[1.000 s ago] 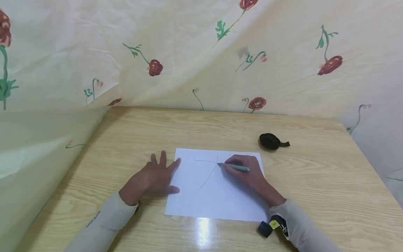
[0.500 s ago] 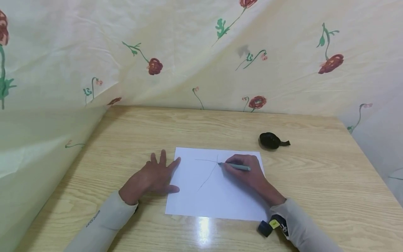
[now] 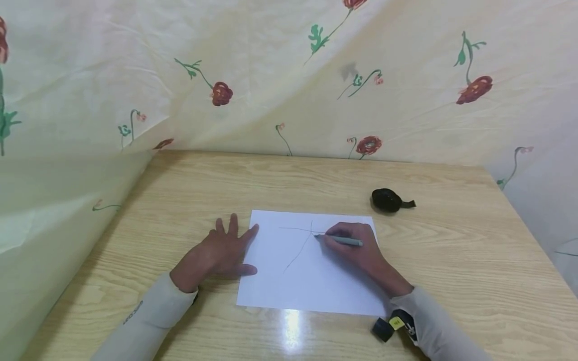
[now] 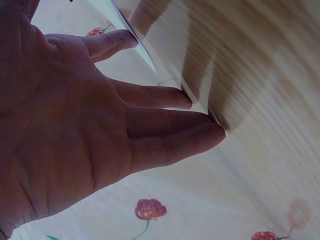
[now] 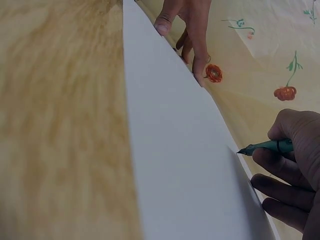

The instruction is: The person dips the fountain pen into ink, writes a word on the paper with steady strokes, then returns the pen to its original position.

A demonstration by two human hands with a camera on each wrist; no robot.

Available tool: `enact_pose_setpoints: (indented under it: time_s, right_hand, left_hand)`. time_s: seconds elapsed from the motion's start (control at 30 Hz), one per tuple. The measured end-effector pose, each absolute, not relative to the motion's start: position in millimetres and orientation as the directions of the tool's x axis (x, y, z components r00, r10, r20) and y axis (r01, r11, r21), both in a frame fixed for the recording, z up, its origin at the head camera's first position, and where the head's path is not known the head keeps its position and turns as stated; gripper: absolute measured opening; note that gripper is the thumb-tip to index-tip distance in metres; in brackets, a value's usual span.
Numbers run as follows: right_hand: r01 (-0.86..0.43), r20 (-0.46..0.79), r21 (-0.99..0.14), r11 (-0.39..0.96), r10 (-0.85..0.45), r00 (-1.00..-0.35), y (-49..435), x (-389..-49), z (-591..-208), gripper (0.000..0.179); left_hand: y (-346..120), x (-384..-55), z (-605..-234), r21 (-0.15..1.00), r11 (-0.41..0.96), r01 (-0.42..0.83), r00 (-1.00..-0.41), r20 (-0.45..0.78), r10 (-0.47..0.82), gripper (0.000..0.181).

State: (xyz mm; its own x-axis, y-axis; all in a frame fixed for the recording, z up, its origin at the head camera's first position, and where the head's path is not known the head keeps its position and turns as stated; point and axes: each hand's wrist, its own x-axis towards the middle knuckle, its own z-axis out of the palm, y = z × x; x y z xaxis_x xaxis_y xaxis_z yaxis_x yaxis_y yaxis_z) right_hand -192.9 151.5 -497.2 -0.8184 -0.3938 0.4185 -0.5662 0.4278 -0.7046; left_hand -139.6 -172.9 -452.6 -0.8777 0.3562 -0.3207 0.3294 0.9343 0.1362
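Observation:
A white sheet of paper (image 3: 280, 286) lies flat on the wooden table, with a few thin crossing lines on its upper part. My right hand (image 3: 358, 248) pinches a grey-green pen (image 3: 345, 240), its dark tip at or just over the paper close to where the lines cross. In the right wrist view the pen (image 5: 280, 145) sits between thumb and fingers. My left hand (image 3: 221, 253) rests at the paper's left edge with fingers spread; thumb and index fingertip touch the sheet. The left wrist view shows the palm of this left hand (image 4: 75, 120), its fingers nearly straight against the table.
Behind the paper, to the right, a small black pan-shaped object (image 3: 387, 200) stands on the wooden table (image 3: 451, 240). A flower-patterned cloth (image 3: 271, 75) hangs along the back and sides. A small dark block (image 3: 383, 330) is beside the right wrist.
The pen and right hand have shifted slightly right, and a line now shows extending right of the crossing. My left hand stays in place.

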Motion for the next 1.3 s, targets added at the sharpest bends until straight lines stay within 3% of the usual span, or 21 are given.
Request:
enact_pose_setpoints:
  time_s: [0.6,1.3]
  right_hand:
    - [-0.503,0.367,-0.734,0.457,-0.358,-0.859,161,-177,-492,0.004]
    - [-0.495,0.350,-0.722,0.484,-0.362,-0.864,174,-162,-491,0.006]
  left_hand:
    - [-171,-139,-450,0.151,0.935,0.320,-0.879,-0.322,0.352,0.094]
    - [-171,-139,-449,0.121,0.934,0.335,-0.879,-0.315,0.357,0.095]
